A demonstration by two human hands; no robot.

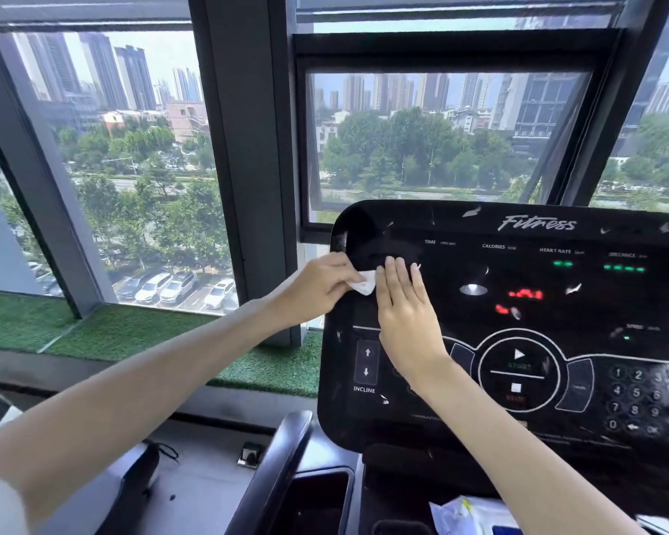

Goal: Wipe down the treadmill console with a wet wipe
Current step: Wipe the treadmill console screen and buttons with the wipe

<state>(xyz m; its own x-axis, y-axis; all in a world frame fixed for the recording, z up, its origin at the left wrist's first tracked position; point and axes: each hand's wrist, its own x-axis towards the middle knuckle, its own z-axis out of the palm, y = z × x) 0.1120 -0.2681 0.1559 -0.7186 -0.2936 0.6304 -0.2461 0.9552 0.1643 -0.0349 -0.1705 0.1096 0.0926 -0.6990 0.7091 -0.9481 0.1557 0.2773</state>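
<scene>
The black treadmill console (pixel 518 233) fills the right half of the view, with lit red and green readouts, a start/stop dial and a number pad. A small white wet wipe (pixel 365 283) lies against the console's upper left area. My left hand (pixel 317 291) pinches the wipe's left edge at the console's side. My right hand (pixel 406 307) lies flat on the console with fingers extended, its fingertips touching the wipe's right edge. Most of the wipe is hidden between the two hands.
A wet wipe packet (pixel 468 515) lies in the tray below the console. A black handrail (pixel 275 469) and cup holder (pixel 317 500) sit lower left of the console. Large windows (pixel 132 167) and a green turf ledge (pixel 132 330) lie behind.
</scene>
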